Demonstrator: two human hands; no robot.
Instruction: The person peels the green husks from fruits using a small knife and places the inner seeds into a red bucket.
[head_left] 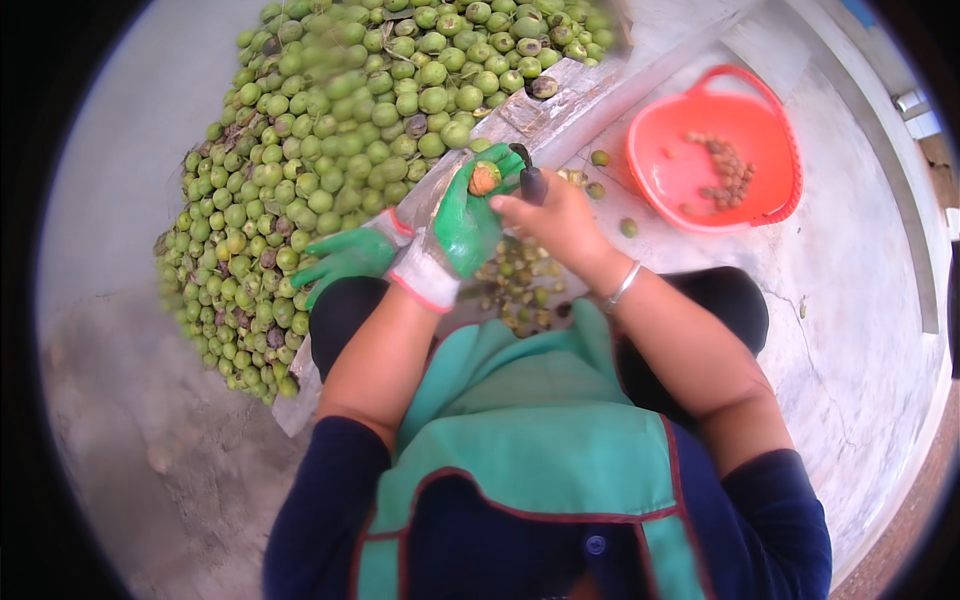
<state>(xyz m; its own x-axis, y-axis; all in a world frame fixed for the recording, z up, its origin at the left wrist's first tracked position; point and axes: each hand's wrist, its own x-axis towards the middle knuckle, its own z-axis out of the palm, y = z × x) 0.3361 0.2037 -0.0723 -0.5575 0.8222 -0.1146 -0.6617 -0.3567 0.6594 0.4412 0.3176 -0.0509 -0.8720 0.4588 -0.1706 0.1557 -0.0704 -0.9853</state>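
Observation:
My left hand (pixel 466 222), in a green-coated glove with a white cuff, is closed around a walnut (pixel 485 178). The nut's brown shell shows, with some green husk around it. Bare and close beside it, my right hand (pixel 556 222) grips a small black-handled knife (pixel 533 186). Its thin dark end curves up past the gloved fingers; the rest of the blade is hidden. An unworn green glove (pixel 350 258) lies by my left knee, against the pile of green-husked walnuts (pixel 330 160).
A red basin (pixel 715 160) with several shelled-looking brown nuts stands at the right. Husk scraps (pixel 520 285) litter the floor between my knees. A worn wooden board (pixel 530 105) edges the pile. A few green walnuts (pixel 628 228) lie near the basin.

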